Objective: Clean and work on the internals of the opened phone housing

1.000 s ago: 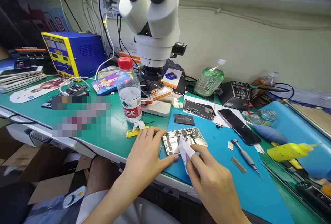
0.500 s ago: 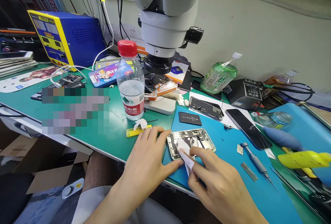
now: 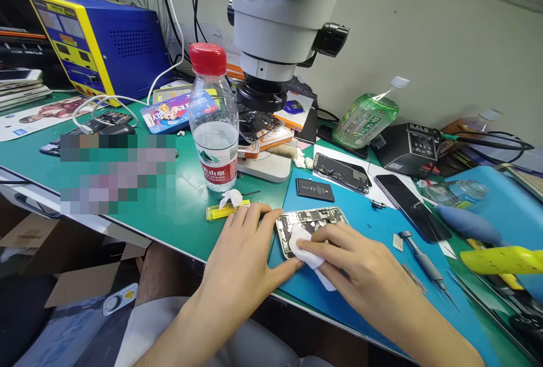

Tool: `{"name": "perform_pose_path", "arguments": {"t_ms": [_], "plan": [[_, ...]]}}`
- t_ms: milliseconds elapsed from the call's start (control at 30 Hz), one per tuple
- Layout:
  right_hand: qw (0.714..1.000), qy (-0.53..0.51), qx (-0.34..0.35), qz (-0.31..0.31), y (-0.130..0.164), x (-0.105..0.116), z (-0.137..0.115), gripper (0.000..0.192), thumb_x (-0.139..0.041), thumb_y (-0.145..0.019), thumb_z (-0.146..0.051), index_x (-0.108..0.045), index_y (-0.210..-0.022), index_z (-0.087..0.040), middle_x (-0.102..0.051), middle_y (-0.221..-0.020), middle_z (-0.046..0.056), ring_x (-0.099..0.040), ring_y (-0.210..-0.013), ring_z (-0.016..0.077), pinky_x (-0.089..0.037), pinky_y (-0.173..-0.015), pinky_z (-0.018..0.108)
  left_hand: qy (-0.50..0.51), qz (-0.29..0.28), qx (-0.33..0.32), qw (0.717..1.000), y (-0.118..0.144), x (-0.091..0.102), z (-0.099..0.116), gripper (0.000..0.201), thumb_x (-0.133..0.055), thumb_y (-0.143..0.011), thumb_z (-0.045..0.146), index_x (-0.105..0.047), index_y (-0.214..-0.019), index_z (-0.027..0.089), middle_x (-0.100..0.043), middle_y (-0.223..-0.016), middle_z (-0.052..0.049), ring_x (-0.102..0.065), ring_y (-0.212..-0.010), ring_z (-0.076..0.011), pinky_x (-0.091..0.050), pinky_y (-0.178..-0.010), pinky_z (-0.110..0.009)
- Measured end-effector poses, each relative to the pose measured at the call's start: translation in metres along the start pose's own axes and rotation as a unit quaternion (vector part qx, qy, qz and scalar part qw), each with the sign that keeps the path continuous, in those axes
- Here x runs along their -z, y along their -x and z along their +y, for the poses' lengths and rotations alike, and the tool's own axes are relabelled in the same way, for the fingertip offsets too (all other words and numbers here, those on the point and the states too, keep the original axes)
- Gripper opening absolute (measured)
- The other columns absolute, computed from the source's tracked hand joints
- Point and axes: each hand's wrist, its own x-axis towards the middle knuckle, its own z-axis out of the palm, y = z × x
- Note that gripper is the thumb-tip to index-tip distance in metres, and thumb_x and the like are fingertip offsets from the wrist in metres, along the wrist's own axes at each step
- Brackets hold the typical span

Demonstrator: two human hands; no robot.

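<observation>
The opened phone chassis [image 3: 311,224] lies flat on the blue mat [image 3: 382,299], long axis running left to right. It looks rigid but fragile inside; hold by the edges. The left hand [image 3: 241,254] braces its left end, fingers spread. The right hand [image 3: 360,276] presses a soft white wipe [image 3: 303,248] onto it.

An open phone [image 3: 311,224] lies flat on the blue mat [image 3: 382,293], near the front edge of the worktop [image 3: 169,208]. Its back is off, so the small silver and dark parts inside show. A white wipe [image 3: 306,248] is folded and pressed on the near end of the phone. Part of the wipe hangs down onto the mat.
</observation>
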Motion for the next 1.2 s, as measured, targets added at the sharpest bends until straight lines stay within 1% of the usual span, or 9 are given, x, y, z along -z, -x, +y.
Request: {"name": "perform_pose_path", "arguments": {"t_ms": [133, 300, 467, 567, 667, 733, 867, 1067, 1200], "plan": [[1.000, 0.007, -0.008, -0.010, -0.011, 0.002, 0.005, 0.026, -0.053, -0.106, -0.014, -0.074, -0.109, -0.028, -0.073, -0.102, 0.001, -0.070, -0.085, 0.0169, -0.049, -0.065, 0.028, 0.004, -0.005, 0.008, 1.000, -0.001, 0.000, 0.000, 0.064, -0.084, -0.087, 0.046, -0.059, -0.141, 0.023, -0.063, -0.132, -0.009, -0.060, -0.125, -0.0336, -0.051, -0.105, -0.054], [0.999, 0.026, 0.012, -0.018, -0.019, 0.003, 0.010, 0.018, -0.063, -0.103, -0.017, -0.073, -0.113, -0.029, -0.073, -0.103, -0.001, -0.070, -0.088, 0.0183, -0.047, -0.066, 0.028, 0.000, -0.005, 0.004, 1.000, 0.000, 0.001, 0.000, 0.066, -0.085, -0.087, 0.048, -0.059, -0.142, 0.023, -0.063, -0.131, -0.008, -0.059, -0.123, -0.0332, -0.051, -0.104, -0.053], [0.999, 0.001, 0.027, -0.046, -0.023, 0.006, 0.013, 0.011, -0.067, -0.101, -0.014, -0.070, -0.099, -0.025, -0.070, -0.095, -0.002, -0.067, -0.090, 0.0179, -0.046, -0.069, 0.027, -0.002, 0.005, -0.001, 1.000, 0.000, 0.000, 0.000, 0.067, -0.086, -0.086, 0.048, -0.058, -0.141, 0.023, -0.063, -0.131, -0.008, -0.059, -0.122, -0.0326, -0.050, -0.103, -0.053], [0.998, 0.010, 0.035, -0.059, -0.025, 0.004, 0.011, 0.012, -0.070, -0.097, -0.012, -0.068, -0.100, -0.023, -0.070, -0.096, -0.001, -0.067, -0.090, 0.0184, -0.047, -0.071, 0.028, -0.001, 0.005, -0.001, 1.000, -0.001, 0.000, -0.001, 0.066, -0.086, -0.086, 0.048, -0.058, -0.141, 0.023, -0.063, -0.130, -0.007, -0.058, -0.121, -0.0321, -0.050, -0.103, -0.052], [0.996, 0.044, 0.044, -0.060, -0.025, 0.001, 0.010, 0.018, -0.074, -0.091, -0.009, -0.065, -0.098, -0.023, -0.069, -0.095, 0.000, -0.066, -0.088, 0.0203, -0.045, -0.067, 0.029, -0.002, 0.002, -0.001, 1.000, 0.000, 0.000, 0.000, 0.065, -0.086, -0.086, 0.047, -0.058, -0.140, 0.024, -0.064, -0.129, -0.008, -0.059, -0.120, -0.0321, -0.050, -0.103, -0.052], [0.997, 0.053, 0.041, -0.042, -0.024, 0.003, 0.011, 0.016, -0.072, -0.092, -0.010, -0.064, -0.098, -0.023, -0.068, -0.095, 0.000, -0.065, -0.085, 0.0198, -0.043, -0.065, 0.029, -0.003, 0.002, -0.002, 1.000, 0.000, 0.000, 0.000, 0.064, -0.086, -0.086, 0.047, -0.059, -0.140, 0.024, -0.064, -0.128, -0.007, -0.059, -0.120, -0.0324, -0.050, -0.102, -0.052], [0.999, 0.038, 0.027, 0.004, -0.023, 0.011, 0.015, 0.005, -0.062, -0.104, -0.020, -0.063, -0.108, -0.023, -0.069, -0.105, 0.002, -0.065, -0.087, 0.0169, -0.045, -0.069, 0.027, 0.000, 0.005, -0.003, 1.000, 0.000, 0.001, 0.001, 0.065, -0.086, -0.086, 0.047, -0.059, -0.140, 0.023, -0.064, -0.129, -0.007, -0.058, -0.121, -0.0325, -0.050, -0.103, -0.052], [0.995, 0.058, 0.074, -0.036, -0.025, 0.005, 0.014, 0.017, -0.050, -0.110, -0.020, -0.065, -0.102, -0.022, -0.069, -0.095, 0.002, -0.066, -0.086, 0.0187, -0.045, -0.069, 0.029, -0.006, 0.005, -0.001, 1.000, -0.001, 0.001, 0.000, 0.066, -0.085, -0.087, 0.051, -0.059, -0.140, 0.023, -0.064, -0.130, -0.008, -0.059, -0.121, -0.0329, -0.050, -0.103, -0.052], [0.996, 0.050, 0.062, -0.031, -0.025, -0.001, 0.011, 0.020, -0.051, -0.110, -0.024, -0.066, -0.098, -0.021, -0.069, -0.093, 0.003, -0.066, -0.087, 0.0187, -0.045, -0.069, 0.029, -0.008, 0.010, -0.006, 1.000, 0.000, 0.000, -0.001, 0.065, -0.084, -0.087, 0.051, -0.058, -0.140, 0.023, -0.064, -0.130, -0.007, -0.058, -0.121, -0.0325, -0.050, -0.103, -0.052]]}}
